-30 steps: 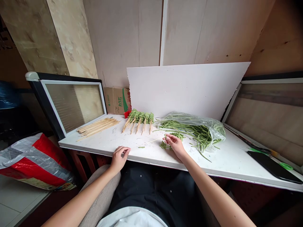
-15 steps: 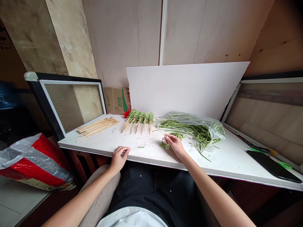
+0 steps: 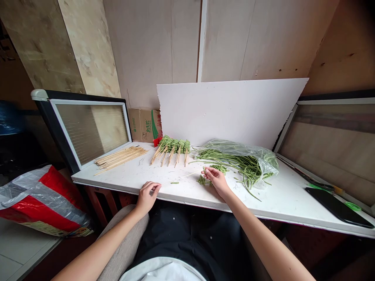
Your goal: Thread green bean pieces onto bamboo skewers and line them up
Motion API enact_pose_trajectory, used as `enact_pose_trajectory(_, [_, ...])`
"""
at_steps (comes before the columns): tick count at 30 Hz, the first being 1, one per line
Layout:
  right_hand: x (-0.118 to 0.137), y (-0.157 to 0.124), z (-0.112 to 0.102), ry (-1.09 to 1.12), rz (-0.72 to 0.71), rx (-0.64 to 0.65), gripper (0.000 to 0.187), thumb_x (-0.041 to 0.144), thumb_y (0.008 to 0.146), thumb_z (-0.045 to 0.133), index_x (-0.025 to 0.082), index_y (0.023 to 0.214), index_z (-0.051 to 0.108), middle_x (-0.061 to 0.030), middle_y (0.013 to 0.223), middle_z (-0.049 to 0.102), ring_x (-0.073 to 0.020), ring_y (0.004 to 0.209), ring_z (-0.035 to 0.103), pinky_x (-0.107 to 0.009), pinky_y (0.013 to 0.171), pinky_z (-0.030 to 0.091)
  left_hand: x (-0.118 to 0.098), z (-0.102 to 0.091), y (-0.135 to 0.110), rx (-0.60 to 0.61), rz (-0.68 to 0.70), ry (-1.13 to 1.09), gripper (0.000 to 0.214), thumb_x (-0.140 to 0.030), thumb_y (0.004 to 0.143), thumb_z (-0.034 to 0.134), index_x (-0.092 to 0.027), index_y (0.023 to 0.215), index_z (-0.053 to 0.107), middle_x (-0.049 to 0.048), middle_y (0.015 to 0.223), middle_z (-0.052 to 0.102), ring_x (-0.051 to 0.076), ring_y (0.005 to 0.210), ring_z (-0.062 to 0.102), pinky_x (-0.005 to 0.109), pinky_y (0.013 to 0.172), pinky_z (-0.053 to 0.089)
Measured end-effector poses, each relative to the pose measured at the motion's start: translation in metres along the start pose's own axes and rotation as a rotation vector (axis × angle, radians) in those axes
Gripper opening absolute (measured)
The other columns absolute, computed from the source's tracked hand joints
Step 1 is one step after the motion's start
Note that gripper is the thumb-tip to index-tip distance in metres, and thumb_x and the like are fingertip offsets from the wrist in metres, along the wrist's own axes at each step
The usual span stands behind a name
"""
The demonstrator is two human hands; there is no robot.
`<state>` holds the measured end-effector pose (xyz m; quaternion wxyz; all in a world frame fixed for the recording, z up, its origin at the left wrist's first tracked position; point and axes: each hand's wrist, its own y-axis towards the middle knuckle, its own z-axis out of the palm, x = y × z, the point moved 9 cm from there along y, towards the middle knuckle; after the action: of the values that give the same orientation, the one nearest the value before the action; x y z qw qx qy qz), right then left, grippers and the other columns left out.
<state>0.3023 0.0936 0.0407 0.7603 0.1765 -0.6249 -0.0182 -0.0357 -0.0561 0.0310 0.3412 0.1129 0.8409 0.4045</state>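
Observation:
Near the table's front edge, my left hand [image 3: 148, 198] pinches one end of a thin bamboo skewer [image 3: 187, 175], which slants up to the right. At its other end, my right hand [image 3: 216, 179] has thumb and fingers closed on a short piece of green bean [image 3: 204, 170]. Whether the tip has pierced the piece I cannot tell. Cut bean pieces [image 3: 219, 168] lie around and behind my right hand, partly hidden by it. One single bean piece [image 3: 175, 182] rests on the table below the skewer.
Bare skewers [image 3: 121, 158] lie in a heap at the left. Skewers loaded with bean pieces [image 3: 175, 146] are stacked farther back. A clear plastic bag [image 3: 265, 158] holds long green beans [image 3: 225, 157]. A black phone [image 3: 336, 207] and scissors [image 3: 315, 181] are at the right.

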Motion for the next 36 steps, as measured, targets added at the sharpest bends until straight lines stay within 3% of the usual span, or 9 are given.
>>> enact_pose_trajectory(15, [0.005, -0.002, 0.000, -0.019, -0.007, -0.019, 0.053, 0.059, 0.073, 0.087, 0.019, 0.106, 0.078, -0.0116, 0.097, 0.079, -0.0208, 0.080, 0.066, -0.036, 0.079, 0.053, -0.001, 0.001, 0.000, 0.011, 0.023, -0.004, 0.017, -0.031, 0.103, 0.060, -0.022, 0.097, 0.074, 0.0061, 0.093, 0.072, 0.021, 0.083, 0.064, 0.035, 0.080, 0.053])
enact_pose_trajectory(36, [0.023, -0.010, 0.010, -0.124, -0.035, 0.036, 0.050, 0.066, 0.080, 0.079, 0.017, 0.090, 0.081, -0.0107, 0.088, 0.075, -0.0189, 0.074, 0.059, -0.033, 0.073, 0.048, -0.001, 0.000, 0.001, 0.020, 0.022, -0.017, 0.020, -0.032, 0.103, 0.059, -0.022, 0.096, 0.074, 0.0066, 0.092, 0.072, 0.021, 0.083, 0.065, 0.036, 0.079, 0.054])
